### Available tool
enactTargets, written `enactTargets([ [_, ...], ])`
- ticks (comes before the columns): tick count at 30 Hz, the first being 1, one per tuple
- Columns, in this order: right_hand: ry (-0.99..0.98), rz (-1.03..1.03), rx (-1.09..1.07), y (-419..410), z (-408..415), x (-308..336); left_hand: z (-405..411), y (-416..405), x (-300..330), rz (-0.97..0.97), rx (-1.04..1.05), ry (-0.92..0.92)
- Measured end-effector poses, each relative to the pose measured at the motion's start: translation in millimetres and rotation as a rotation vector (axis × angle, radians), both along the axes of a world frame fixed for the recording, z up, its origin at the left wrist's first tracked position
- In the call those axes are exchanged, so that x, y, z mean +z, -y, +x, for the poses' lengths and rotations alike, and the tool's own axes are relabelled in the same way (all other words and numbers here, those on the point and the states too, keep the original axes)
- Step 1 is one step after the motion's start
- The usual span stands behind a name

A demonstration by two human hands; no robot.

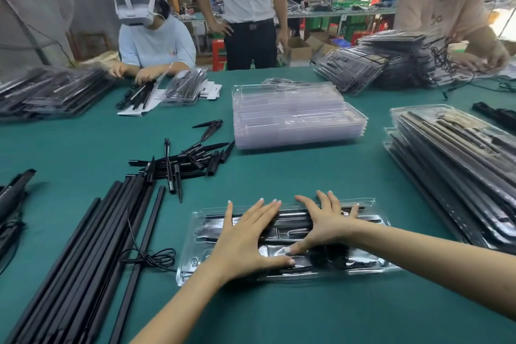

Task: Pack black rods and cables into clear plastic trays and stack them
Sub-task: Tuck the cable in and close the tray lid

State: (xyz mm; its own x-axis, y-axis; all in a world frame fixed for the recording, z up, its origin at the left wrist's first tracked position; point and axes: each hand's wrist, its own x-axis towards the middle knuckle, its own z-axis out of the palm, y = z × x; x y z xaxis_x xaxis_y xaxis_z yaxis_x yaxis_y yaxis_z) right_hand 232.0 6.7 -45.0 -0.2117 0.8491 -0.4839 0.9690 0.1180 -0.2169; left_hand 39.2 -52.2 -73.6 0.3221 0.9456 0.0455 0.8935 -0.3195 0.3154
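A clear tray (282, 243) lay on the green table (279, 173), near the front edge at centre, w/ black rods and a cable seen through its plastic. Both hands were pressed flat on it. The left hand (248, 240) was spread wide, fingers straight, thumb laid along the tray's near part. The right hand (325, 220) was likewise splayed, fingers reaching the far edge, thumb pointed back toward the left thumb. Nothing was gripped by either.

Loose rods (83, 254) were laid in a long bundle at left, w/ a coiled cable (150, 258) beside them, just left of the tray. Short spikes (192, 159) were heaped beyond the rods. Empty trays (296, 120) were stacked at centre, well beyond the hands. Packed trays (458, 165) were piled at right, others at far left (47, 92) and far right (391, 64).

A seated person (156, 42) w/ a headset was seen across the table at left, a standing person (248, 8) behind it, and another (458, 17) bent over the far-right pile.
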Motion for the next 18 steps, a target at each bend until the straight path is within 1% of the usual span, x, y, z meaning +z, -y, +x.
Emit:
enactTargets([
  [3,0.024,-0.019,-0.030,-1.0,-5.6,1.1,0.4,-2.4,0.0,-0.032,-0.003,0.026],
  [6,0.049,-0.020,-0.039,-0.9,-9.5,3.4,6.0,-13.7,12.4,-0.136,0.037,0.110],
  [8,0.060,0.007,-0.039,0.1,-10.3,2.1,13.1,-24.4,22.3,-0.165,0.078,0.156],
  [11,0.053,0.031,-0.044,2.5,-9.7,0.5,25.3,-37.4,30.4,-0.198,0.016,0.066],
  [15,0.054,0.021,-0.036,2.6,-10.6,1.5,29.2,-50.9,34.5,-0.367,-0.019,-0.006],
  [18,0.075,-0.002,-0.024,0.5,-11.4,2.3,26.6,-55.2,34.8,-0.423,-0.077,-0.041],
])
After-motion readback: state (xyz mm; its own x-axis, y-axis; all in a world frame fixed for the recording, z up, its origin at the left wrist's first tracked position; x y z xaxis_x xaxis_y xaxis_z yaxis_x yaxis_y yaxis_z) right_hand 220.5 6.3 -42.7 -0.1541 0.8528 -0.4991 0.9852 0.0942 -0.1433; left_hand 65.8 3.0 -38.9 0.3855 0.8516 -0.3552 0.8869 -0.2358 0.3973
